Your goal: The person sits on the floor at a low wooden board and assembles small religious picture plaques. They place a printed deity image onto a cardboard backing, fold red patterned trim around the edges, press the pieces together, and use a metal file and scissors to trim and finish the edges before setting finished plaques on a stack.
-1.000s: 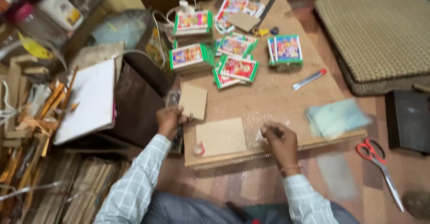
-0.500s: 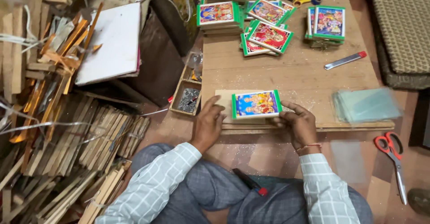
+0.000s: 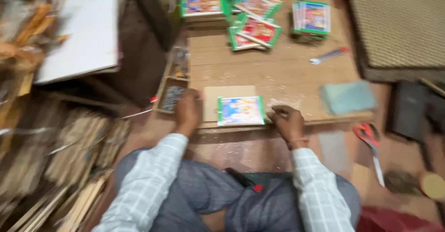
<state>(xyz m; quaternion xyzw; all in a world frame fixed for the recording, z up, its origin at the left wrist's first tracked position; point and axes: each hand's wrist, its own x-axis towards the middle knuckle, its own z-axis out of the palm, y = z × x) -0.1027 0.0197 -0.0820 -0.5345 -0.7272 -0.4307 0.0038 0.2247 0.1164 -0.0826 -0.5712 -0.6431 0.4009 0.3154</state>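
Head view, looking down on a low wooden tabletop (image 3: pixel 278 74); the frame is blurred by motion. At lower centre lies a small picture frame (image 3: pixel 241 110) with a green border and a colourful print, face up, its left part overlapping a plain cardboard sheet (image 3: pixel 222 95) near the tabletop's front edge. The left hand (image 3: pixel 187 111) rests at the left edge of the cardboard sheet, beside a small tray of dark nails (image 3: pixel 172 97); whether its fingers press or grip anything cannot be told through the blur. The right hand (image 3: pixel 287 120) sits just right of the picture frame, fingers curled loosely on the tabletop, apparently grasping nothing; contact with the frame's edge cannot be confirmed. Both forearms wear light checked sleeves.

Upper centre: several stacks of similar green-bordered frames (image 3: pixel 255 16). A pen-like tool with a red tip (image 3: pixel 328 55) lies right of centre. A pale blue-green pile of sheets (image 3: pixel 347 97) occupies the tabletop's right edge. On the floor at lower right lie scissors with red handles (image 3: pixel 368 137). A white board (image 3: pixel 83 32) leans at upper left, above bundles of wooden strips (image 3: pixel 55 157).
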